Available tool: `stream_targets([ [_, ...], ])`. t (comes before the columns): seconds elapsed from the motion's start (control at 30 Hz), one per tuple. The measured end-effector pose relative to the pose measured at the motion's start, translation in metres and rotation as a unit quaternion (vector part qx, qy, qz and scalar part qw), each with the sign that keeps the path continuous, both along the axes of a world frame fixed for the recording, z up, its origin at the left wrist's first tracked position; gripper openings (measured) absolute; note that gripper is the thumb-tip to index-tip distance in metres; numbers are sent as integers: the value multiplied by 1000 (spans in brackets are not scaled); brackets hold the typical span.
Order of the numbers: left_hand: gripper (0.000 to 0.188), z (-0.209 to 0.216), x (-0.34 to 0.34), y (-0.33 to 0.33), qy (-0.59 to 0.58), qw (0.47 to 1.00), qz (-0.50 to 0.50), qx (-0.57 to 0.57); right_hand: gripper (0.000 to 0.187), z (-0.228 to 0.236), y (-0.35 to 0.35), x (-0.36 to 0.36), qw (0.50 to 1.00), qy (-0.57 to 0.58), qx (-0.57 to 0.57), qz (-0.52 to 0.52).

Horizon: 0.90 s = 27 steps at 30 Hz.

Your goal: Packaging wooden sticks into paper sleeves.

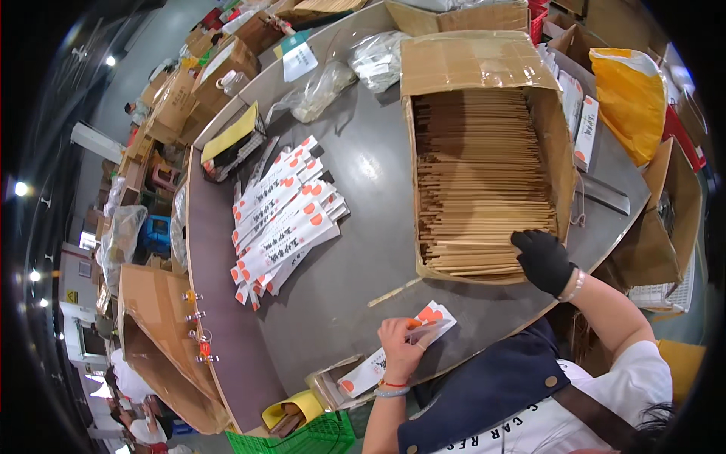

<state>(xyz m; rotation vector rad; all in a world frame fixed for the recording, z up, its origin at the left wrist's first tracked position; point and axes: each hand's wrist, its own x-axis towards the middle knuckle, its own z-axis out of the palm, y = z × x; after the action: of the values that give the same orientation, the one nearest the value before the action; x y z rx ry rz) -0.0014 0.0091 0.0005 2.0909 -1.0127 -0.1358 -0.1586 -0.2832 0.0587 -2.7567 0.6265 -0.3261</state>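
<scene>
My bare left hand, with an orange cover on a fingertip, grips a long white paper sleeve with orange-red dots and dark lettering, low over the table's near edge. My right hand, in a black glove, reaches into the near right corner of an open cardboard box. Its curled fingers close on the ends of thin wooden sticks that lie stacked crosswise in the box. A loose pile of similar white sleeves is fanned out on the left of the table.
Crumpled clear plastic bags lie at the back. A yellow-topped stack sits at the far left. A small open cardboard tray is by the near edge. More sleeves, a metal bar and a yellow bag are beyond the box.
</scene>
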Motion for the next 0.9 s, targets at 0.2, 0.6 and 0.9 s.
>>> stream_targets([
  [0.2,15,-8,3,3,70,997,-13,-9,24,18,23,-18,988,42,88,116],
  [0.6,17,4,8,2,101,992,-71,-26,18,14,11,-20,978,23,71,194],
  [0.9,16,36,11,-14,-9,996,-90,-1,26,20,23,8,974,53,0,222],
])
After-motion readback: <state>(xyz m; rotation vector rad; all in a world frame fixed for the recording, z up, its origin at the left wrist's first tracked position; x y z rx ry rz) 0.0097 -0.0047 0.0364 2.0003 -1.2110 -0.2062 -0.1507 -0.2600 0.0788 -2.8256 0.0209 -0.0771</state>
